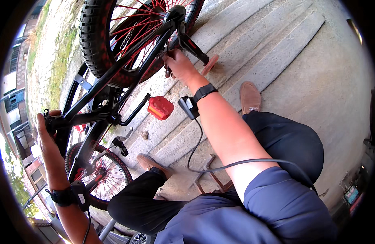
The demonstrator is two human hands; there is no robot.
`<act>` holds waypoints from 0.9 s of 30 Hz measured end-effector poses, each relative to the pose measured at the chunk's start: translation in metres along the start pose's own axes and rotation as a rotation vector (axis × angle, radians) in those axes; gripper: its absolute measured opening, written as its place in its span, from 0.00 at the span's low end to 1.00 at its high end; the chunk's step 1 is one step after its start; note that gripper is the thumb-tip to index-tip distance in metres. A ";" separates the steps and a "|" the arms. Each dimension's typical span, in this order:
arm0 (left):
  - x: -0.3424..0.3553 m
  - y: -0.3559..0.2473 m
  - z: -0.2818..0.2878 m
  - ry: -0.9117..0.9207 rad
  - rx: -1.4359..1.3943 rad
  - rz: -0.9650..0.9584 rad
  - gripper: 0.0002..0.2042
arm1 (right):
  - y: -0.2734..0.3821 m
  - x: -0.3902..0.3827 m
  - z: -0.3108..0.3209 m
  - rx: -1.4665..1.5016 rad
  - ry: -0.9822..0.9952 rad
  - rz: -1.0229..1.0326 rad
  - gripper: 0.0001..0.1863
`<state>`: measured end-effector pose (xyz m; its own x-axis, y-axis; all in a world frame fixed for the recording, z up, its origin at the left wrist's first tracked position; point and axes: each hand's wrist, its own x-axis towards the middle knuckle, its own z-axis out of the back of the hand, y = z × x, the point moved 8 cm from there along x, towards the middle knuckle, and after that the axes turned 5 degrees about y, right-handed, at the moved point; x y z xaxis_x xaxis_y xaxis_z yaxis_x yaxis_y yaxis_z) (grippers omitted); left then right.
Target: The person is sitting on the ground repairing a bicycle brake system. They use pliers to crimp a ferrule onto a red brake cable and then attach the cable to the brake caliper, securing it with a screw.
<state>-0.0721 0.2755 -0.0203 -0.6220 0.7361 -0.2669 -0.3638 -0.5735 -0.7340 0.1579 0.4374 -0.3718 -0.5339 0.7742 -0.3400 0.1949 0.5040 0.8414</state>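
Note:
A black bicycle frame (89,95) with red-spoked wheels stands tilted across the left half of the head view. My left hand (49,132) wraps round the frame's top end by the seat clamp (47,113); its fingers are partly hidden behind the tube. My right hand (180,67) reaches to the frame tube beside the rear wheel (98,44), fingers closed in a pinch. A thin metal piece shows above those fingers and a dark end below; its kind is unclear. Farther right, a black kickstand (194,48) slants down. Below hangs a red pedal (160,107) on its crank.
The other wheel (104,175) lies lower left. A reddish slab (210,65) sits under the kickstand's foot. Concrete strips (252,44) cover the ground. A rusty metal frame (207,173) rests between my legs. A cable (236,164) runs from my right wrist device (189,106) along my arm.

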 end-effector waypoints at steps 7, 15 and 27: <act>0.002 0.001 0.001 0.042 0.008 -0.010 0.28 | 0.003 -0.007 -0.002 0.202 0.290 -0.088 0.17; 0.003 0.004 0.003 0.051 -0.009 -0.012 0.27 | -0.010 0.009 0.000 0.074 0.245 -0.041 0.14; 0.003 -0.003 0.000 0.062 0.033 -0.043 0.27 | 0.010 0.009 0.040 -0.914 -0.362 0.336 0.14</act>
<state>-0.0728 0.2792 -0.0191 -0.5615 0.7804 -0.2750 -0.4123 -0.5520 -0.7248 0.1877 0.4649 -0.3838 -0.2588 0.9659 -0.0080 -0.4912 -0.1244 0.8621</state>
